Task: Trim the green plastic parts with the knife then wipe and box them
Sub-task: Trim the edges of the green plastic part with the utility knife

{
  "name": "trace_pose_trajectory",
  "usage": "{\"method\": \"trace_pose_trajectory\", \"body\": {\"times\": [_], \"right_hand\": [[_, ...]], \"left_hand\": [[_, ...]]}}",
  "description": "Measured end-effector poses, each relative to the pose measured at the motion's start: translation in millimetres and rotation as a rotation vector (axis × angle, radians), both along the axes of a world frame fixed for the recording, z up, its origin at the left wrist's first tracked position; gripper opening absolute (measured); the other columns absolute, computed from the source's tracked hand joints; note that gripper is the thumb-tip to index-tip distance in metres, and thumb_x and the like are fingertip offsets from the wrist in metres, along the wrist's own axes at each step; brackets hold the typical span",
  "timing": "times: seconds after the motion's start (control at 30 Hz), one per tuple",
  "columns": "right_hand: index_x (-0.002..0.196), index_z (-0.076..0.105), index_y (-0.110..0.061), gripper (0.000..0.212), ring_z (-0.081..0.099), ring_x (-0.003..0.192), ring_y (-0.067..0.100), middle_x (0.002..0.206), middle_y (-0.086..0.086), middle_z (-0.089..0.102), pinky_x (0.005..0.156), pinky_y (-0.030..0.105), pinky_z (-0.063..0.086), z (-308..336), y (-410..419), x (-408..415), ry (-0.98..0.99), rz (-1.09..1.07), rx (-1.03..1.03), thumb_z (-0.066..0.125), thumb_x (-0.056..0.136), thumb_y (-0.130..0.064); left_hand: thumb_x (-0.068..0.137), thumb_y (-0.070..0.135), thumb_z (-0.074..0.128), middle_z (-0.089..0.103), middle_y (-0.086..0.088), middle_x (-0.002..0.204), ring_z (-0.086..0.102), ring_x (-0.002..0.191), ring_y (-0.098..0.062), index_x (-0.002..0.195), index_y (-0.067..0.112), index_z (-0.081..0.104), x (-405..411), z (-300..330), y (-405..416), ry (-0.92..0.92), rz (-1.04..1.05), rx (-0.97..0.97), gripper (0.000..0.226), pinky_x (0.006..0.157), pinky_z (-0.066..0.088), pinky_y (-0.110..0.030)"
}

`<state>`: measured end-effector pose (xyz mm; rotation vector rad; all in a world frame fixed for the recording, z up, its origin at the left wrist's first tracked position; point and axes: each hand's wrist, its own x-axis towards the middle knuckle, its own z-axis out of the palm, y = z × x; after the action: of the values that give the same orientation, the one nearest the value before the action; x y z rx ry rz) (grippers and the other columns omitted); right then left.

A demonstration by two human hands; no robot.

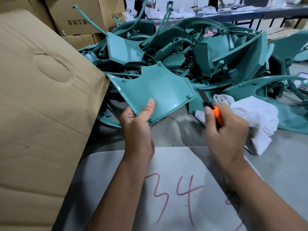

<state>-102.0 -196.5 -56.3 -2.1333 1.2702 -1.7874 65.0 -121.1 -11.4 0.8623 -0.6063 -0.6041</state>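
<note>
Nearest, a grey sheet (175, 164) bears "34" in red marker. Above it the left hand (138, 130) pinches a flat green part (158, 90) by its lower corner; the right hand (228, 130) grips an orange knife (216, 115), blade near the part's edge. A white cloth (256, 114) lies beside it. Behind, a heap of green parts (208, 52); printed cartons (80, 15) stand beyond.

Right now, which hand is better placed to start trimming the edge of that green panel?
The right hand: it already grips the orange knife, blade pointing at the green panel. The left hand is occupied holding the panel by its lower corner.
</note>
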Motion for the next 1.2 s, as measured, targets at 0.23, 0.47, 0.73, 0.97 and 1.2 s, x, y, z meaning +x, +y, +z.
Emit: {"method": "trace_pose_trajectory", "body": {"times": [0.23,0.47,0.73,0.97,1.2], "right_hand": [[0.079,0.050,-0.016,0.030,0.038,0.056,0.014,0.060,-0.007,0.038,0.054,0.023,0.030,1.0,6.3,4.6,0.008,0.148,-0.043,0.055,0.106,-0.029],[0.078,0.050,-0.014,0.032,0.040,0.056,0.013,0.060,-0.006,0.039,0.053,0.031,0.032,-1.2,9.5,10.8,0.060,0.236,0.008,0.056,0.105,-0.029],[0.078,0.054,-0.011,0.031,0.044,0.056,0.011,0.061,-0.008,0.043,0.053,0.021,0.030,1.0,12.4,9.1,-0.009,0.238,-0.028,0.056,0.105,-0.026],[0.087,0.047,-0.025,0.021,0.044,0.061,0.001,0.064,-0.016,0.041,0.058,0.014,0.029,4.6,12.7,5.3,-0.134,0.191,-0.076,0.052,0.107,-0.026],[0.084,0.056,-0.012,0.023,0.045,0.061,0.002,0.065,-0.015,0.041,0.059,0.014,0.030,0.0,12.2,5.6,-0.081,0.236,-0.097,0.055,0.104,-0.023]], "left_hand": [[0.090,0.000,0.072,0.079,-0.008,0.103,0.075,0.102,-0.030,0.102,0.009,0.076,1.5,-7.4,-4.7,-0.118,-0.049,0.213,0.015,0.096,0.058,-0.048],[0.086,0.017,0.054,0.078,-0.015,0.104,0.076,0.098,-0.031,0.097,0.008,0.077,4.8,-12.1,-4.9,-0.044,-0.385,0.257,0.027,0.083,0.063,-0.046],[0.082,0.014,0.068,0.080,0.002,0.091,0.076,0.080,-0.017,0.091,0.022,0.079,4.5,-36.5,-14.0,-0.579,-0.288,0.305,0.016,0.069,0.059,-0.032],[0.083,0.021,0.074,0.078,0.000,0.083,0.073,0.072,-0.028,0.101,0.015,0.076,9.6,-46.9,-14.3,-0.975,-0.137,0.307,0.020,0.063,0.059,-0.045],[0.089,0.014,0.074,0.080,0.003,0.089,0.078,0.085,-0.016,0.096,0.008,0.075,1.3,-29.4,-7.7,-0.727,0.022,0.047,0.009,0.072,0.063,-0.042]]}}
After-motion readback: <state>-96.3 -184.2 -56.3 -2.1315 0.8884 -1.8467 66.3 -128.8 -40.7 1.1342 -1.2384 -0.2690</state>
